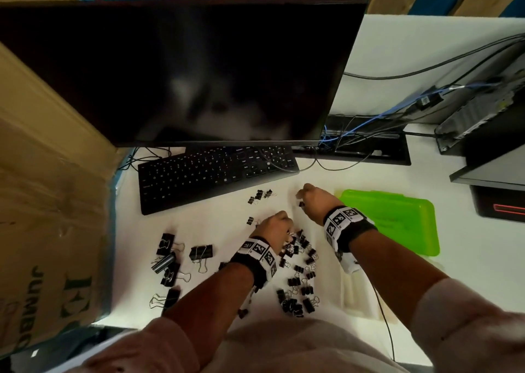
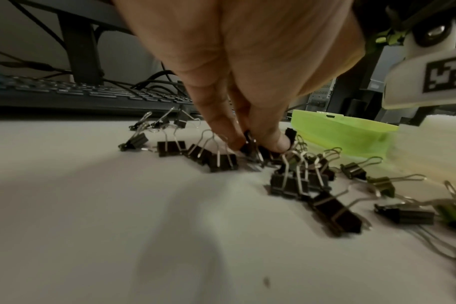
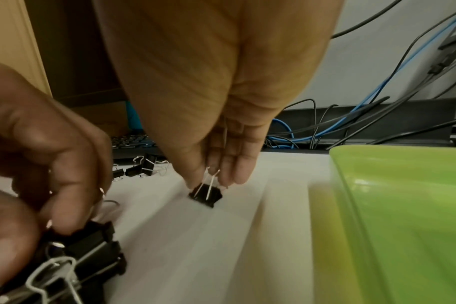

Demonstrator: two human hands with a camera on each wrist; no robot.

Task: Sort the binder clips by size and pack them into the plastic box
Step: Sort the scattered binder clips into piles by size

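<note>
Several small black binder clips [image 1: 298, 281] lie in a loose heap on the white desk. Large clips [image 1: 170, 259] sit in a group to the left, and a few tiny ones [image 1: 260, 196] lie near the keyboard. My left hand [image 1: 274, 226] reaches into the top of the heap and pinches a small clip [image 2: 251, 148] between thumb and fingertips. My right hand [image 1: 305, 199], just left of the green plastic box [image 1: 397, 225], pinches the wire handles of a small clip [image 3: 206, 195] that hangs just above the desk.
A black keyboard [image 1: 216, 173] and a dark monitor [image 1: 184, 71] stand behind the clips. A cardboard box [image 1: 51, 230] borders the left side. Cables and a computer case [image 1: 483, 117] fill the back right. A white ridged lid [image 1: 358, 293] lies under my right forearm.
</note>
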